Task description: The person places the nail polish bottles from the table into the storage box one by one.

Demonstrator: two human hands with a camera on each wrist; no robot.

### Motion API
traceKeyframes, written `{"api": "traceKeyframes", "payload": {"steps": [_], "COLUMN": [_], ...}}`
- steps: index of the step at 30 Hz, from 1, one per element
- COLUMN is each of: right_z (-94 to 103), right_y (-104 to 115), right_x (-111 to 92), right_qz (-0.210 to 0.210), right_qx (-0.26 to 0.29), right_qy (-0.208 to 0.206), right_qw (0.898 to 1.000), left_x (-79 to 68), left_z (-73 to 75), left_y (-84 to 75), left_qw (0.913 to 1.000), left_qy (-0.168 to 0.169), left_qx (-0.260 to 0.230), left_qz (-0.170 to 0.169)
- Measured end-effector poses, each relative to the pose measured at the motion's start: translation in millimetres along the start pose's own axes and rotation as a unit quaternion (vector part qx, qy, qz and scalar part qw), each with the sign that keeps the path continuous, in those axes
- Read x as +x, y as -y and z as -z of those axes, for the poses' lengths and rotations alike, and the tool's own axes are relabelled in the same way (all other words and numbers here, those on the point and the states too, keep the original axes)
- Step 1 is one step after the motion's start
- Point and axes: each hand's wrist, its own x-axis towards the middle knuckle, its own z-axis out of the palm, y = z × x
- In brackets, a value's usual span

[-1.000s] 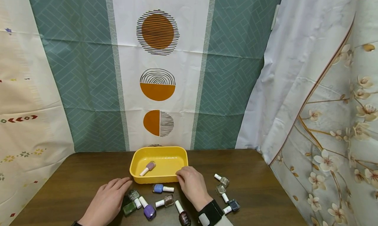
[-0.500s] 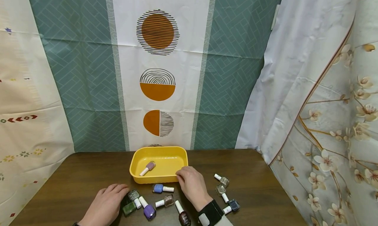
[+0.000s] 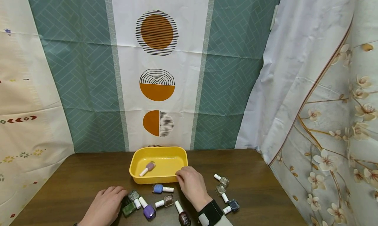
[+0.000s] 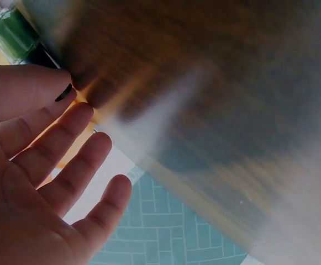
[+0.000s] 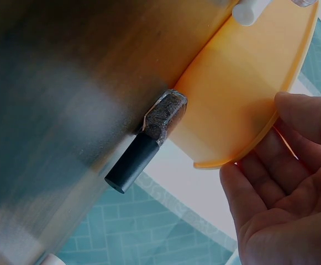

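My left hand (image 3: 104,204) hovers close beside a green nail polish bottle (image 3: 129,209), its fingers loosely extended. In the left wrist view the thumb (image 4: 27,91) overlaps the dark cap of that green bottle (image 4: 16,36); the fingertips partly hide this cap. With thumb and fingers my right hand (image 3: 193,186) grips the near right corner of a yellow tray (image 3: 156,179). A mauve nail polish bottle (image 3: 150,166) with a white cap lies inside the tray. The right wrist view shows a glittery dark bottle (image 5: 163,116) with a black cap near the tray, hidden in the head view.
Several nail polish bottles lie before the tray, among them a blue one (image 3: 157,188), a purple one (image 3: 149,212) and a dark red one (image 3: 184,218). To the right lie glittery bottles (image 3: 224,181) and a dark blue one (image 3: 234,205). A curtain hangs behind the brown table (image 3: 88,167).
My left hand has shifted slightly left and toward me, its fingers drawing back near the green bottle. The right hand and the tray stay in place.
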Motion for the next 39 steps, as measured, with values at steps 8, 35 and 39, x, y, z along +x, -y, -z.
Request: {"api": "traceKeyframes", "payload": {"steps": [8,35,39], "right_z": [-0.8,0.3,0.4], "right_y": [0.4,1.3,1.0], "right_x": [0.0,-0.9,-0.9], "right_qz": [0.001,-0.002,-0.002], "right_qx": [0.001,-0.001,0.001], "right_qy": [-0.004,-0.002,0.000], "right_qw": [1.000,1.000,1.000], "left_x": [-1.1,-7.6,-8.2], "left_z": [-0.7,3.8,3.3], "left_y": [1.2,1.6,2.6], "left_qw": [1.0000,0.9986,0.9970], "left_qy": [0.001,0.009,-0.001], "left_qx": [-0.004,-0.036,-0.044], "left_qz": [0.002,-0.038,-0.064]}}
